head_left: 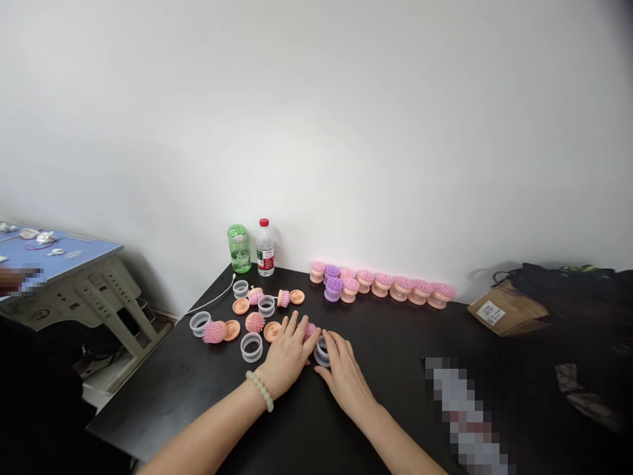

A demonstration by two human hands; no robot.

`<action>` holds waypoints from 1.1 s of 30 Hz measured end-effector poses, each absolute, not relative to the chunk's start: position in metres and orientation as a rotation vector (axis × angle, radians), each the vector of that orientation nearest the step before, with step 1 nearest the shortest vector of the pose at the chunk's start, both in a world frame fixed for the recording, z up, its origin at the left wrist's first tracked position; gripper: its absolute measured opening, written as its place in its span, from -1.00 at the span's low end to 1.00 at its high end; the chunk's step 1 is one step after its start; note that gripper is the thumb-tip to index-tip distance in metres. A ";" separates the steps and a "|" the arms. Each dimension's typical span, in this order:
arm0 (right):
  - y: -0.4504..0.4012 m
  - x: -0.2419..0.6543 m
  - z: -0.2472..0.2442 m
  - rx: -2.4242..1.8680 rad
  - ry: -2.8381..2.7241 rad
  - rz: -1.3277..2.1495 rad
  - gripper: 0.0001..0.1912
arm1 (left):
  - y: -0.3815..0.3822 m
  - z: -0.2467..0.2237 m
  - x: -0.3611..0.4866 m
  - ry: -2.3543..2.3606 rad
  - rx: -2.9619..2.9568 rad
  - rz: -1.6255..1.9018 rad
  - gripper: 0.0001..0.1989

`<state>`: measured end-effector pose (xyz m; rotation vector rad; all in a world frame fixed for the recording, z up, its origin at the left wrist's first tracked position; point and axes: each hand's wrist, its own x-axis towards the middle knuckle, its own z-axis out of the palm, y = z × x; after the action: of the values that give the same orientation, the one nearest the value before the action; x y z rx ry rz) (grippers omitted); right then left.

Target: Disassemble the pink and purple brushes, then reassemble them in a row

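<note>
My left hand (pixel 287 353), with a pale bead bracelet (pixel 260 389) on its wrist, lies on the black table (pixel 395 343), its spread fingertips against a pink bristle head (pixel 309 331). My right hand (pixel 343 376) curves around a clear plastic ring (pixel 322 351), thumb below and fingers above it. Left of my hands lie several loose parts: clear rings such as one (pixel 251 347), orange discs such as one (pixel 271 331), and pink bristle heads such as one (pixel 254 322). Behind them, assembled pink and purple brushes (pixel 380 285) stand in a row along the wall.
A green bottle (pixel 239 249) and a water bottle (pixel 265 249) stand in the table's back corner. A brown parcel (pixel 507 309) and dark cloth (pixel 558 284) lie at right. A blue-topped table (pixel 59 257) stands at left, beyond the black table's edge.
</note>
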<state>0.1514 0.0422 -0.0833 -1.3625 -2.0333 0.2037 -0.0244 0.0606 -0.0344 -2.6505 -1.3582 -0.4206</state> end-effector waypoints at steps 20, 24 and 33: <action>0.138 0.183 -0.039 -1.433 -1.812 0.023 -0.43 | 0.056 -0.030 -0.037 -1.351 -2.567 -0.939 -0.10; 0.178 0.205 -0.029 -1.501 -1.751 0.019 -0.44 | 0.052 -0.028 -0.032 -1.269 -2.591 -1.001 -0.18; 0.157 0.208 -0.016 -1.502 -1.659 0.136 -0.80 | 0.051 -0.032 -0.035 -1.136 -2.603 -1.103 -0.30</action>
<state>0.2083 0.1567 -0.0161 -1.5022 -1.6593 0.1359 -0.0349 0.0506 -0.0319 -2.6031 -1.1356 -1.1029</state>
